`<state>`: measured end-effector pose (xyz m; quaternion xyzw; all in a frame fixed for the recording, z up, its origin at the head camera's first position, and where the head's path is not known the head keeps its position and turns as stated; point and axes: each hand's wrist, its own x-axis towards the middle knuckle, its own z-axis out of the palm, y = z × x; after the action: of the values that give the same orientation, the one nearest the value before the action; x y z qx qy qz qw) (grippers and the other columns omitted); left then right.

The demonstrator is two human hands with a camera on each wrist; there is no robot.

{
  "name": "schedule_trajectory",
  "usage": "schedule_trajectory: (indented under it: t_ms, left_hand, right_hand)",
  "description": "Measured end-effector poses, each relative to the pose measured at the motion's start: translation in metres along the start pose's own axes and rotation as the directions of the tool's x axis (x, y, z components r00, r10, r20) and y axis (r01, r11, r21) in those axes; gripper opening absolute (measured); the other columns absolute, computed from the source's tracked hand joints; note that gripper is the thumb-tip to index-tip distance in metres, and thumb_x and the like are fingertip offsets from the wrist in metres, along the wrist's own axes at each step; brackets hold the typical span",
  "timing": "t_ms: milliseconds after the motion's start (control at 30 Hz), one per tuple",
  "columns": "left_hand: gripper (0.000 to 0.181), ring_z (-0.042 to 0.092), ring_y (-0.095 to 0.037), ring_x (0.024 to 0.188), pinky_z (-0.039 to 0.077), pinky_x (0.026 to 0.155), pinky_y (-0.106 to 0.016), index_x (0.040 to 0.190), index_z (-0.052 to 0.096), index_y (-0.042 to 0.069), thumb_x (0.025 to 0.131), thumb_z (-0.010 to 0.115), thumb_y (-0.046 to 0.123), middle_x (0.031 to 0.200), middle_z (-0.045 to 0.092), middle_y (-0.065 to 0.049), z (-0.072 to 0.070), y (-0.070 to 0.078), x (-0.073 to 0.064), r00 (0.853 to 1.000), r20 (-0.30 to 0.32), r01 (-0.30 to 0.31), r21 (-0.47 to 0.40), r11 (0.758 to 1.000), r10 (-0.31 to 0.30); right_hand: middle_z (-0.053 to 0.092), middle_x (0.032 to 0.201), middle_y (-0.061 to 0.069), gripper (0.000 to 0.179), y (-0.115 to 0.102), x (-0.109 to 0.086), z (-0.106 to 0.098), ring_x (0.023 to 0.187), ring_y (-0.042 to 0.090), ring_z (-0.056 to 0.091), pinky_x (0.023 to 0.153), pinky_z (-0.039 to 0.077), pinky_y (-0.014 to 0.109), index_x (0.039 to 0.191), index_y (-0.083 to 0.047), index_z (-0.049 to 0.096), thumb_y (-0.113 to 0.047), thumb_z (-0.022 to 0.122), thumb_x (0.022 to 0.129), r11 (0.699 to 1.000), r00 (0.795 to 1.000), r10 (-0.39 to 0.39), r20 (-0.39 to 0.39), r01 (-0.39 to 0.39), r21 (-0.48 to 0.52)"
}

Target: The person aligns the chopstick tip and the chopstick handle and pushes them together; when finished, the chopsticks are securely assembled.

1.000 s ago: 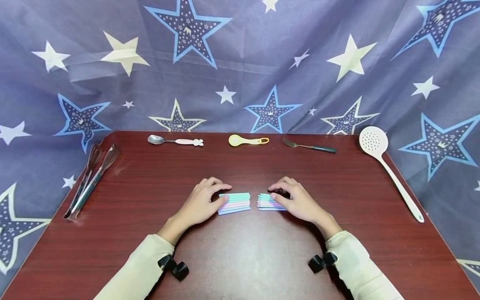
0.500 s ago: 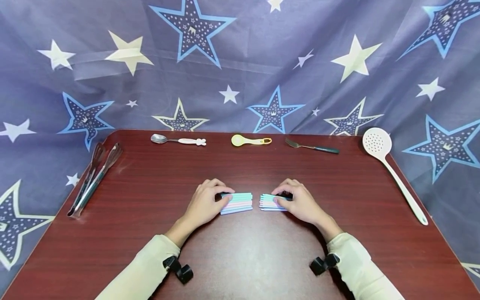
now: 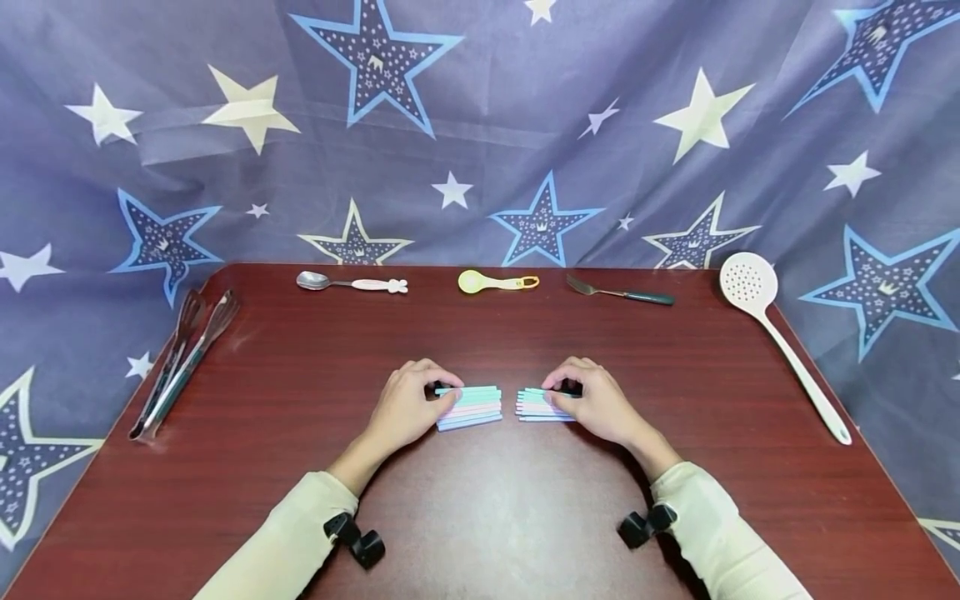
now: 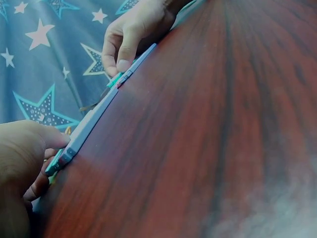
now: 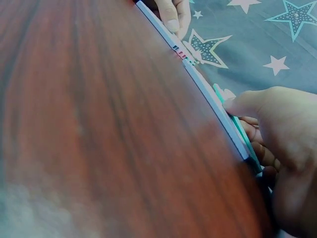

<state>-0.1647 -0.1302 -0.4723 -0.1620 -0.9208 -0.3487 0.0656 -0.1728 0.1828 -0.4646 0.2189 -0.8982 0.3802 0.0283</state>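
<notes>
Two flat rows of thin pastel sticks lie side by side at mid-table, a narrow gap between them: the left row (image 3: 472,412) and the right row (image 3: 531,408), running from green through pink to blue. At the outer part of the left row, my left hand (image 3: 401,408) pinches a green stick (image 3: 483,388) on the far side between thumb and fingers. Mirroring it, my right hand (image 3: 603,406) pinches a green stick (image 5: 242,131), which stands slightly apart from the blue one in the right wrist view. My fingers hide the outer ends of both rows.
Along the back edge lie a spoon with a rabbit handle (image 3: 367,284), a yellow measuring spoon (image 3: 495,282) and a fork (image 3: 622,292). Metal tongs (image 3: 180,367) lie at the left, a white skimmer (image 3: 780,342) at the right. A star-patterned cloth (image 3: 480,125) hangs behind.
The thumb and fingers of both hands have closed in on the far green sticks. The left green stick now pokes out a little to the left of its row.
</notes>
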Motion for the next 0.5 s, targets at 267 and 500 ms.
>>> schedule_trajectory:
  t_ms: [267, 500]
  left_hand:
    - [0.006, 0.051, -0.011, 0.081, 0.039, 0.082, -0.035, 0.092, 0.08, 0.027, 0.087, 0.078, 0.026, 0.087, 0.069, 0.011, -0.0005, 0.0035, -0.0013, 1.0, -0.021, 0.009, -0.022, 1.0, -0.01]
    - [0.006, 0.051, -0.011, 0.081, 0.039, 0.082, -0.035, 0.091, 0.079, 0.027, 0.086, 0.079, 0.024, 0.088, 0.069, 0.011, -0.0011, 0.0054, -0.001, 0.999, -0.03, 0.011, -0.034, 0.999, -0.012]
  right_hand:
    - [0.067, 0.088, -0.007, 0.011, 0.0004, -0.0008, 0.0022, 0.089, 0.013, 0.056, 0.081, 0.046, 0.031, 0.094, -0.018, 0.077, -0.01, 0.08, 0.087, 1.0, 1.0, 0.005, -0.009, -0.005, -0.008]
    - [0.069, 0.089, -0.005, 0.01, 0.0017, -0.0008, 0.0025, 0.089, 0.013, 0.058, 0.081, 0.047, 0.031, 0.094, -0.016, 0.077, -0.007, 0.078, 0.088, 0.999, 0.998, -0.035, -0.043, 0.035, -0.006]
